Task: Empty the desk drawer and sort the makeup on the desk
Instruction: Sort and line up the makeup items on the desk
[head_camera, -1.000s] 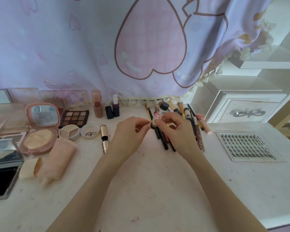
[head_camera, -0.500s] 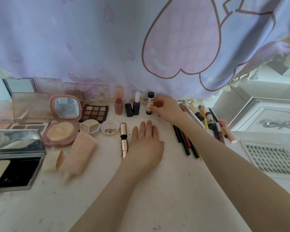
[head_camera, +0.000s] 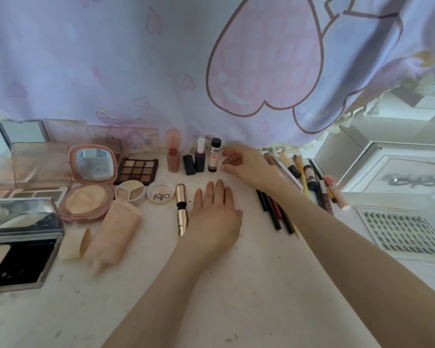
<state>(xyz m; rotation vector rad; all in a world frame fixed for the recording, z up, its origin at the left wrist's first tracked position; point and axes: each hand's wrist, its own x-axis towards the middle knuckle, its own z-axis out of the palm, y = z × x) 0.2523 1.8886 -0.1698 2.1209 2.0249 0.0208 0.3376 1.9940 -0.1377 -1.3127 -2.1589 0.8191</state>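
I've just let go of the little black-capped bottle [head_camera: 215,155], now upright in the back row beside the purple one [head_camera: 200,155], my right hand [head_camera: 246,167] loosely curled and empty, left hand [head_camera: 212,217] flat on the tabletop [head_camera: 249,285] — pencils next, I reckon.

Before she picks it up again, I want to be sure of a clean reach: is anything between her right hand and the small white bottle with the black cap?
Nothing visible. The right hand sits just right of the white bottle, only bare desk between. The purple bottle stands on its far side.
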